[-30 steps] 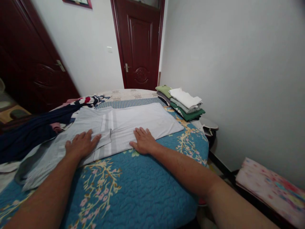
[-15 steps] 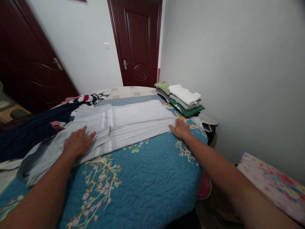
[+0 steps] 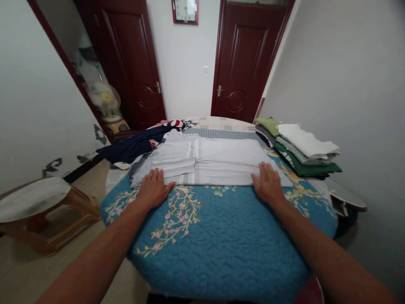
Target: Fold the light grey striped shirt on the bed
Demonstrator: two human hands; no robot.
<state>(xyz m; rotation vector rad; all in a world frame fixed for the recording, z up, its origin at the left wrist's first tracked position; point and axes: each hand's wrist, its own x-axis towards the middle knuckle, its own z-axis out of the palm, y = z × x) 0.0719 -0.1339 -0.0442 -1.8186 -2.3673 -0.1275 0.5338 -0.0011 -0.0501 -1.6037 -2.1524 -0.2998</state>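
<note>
A pale striped shirt (image 3: 215, 162) lies spread across the middle of the bed (image 3: 221, 245), its near hem now lined up straight. The left hand (image 3: 154, 191) has slid back to the hem's left end and the right hand (image 3: 268, 185) to its right end, both flat with fingers spread, pinching nothing. Folded clothes (image 3: 300, 150) sit stacked at the bed's right edge, dark garments (image 3: 133, 147) at its left.
</note>
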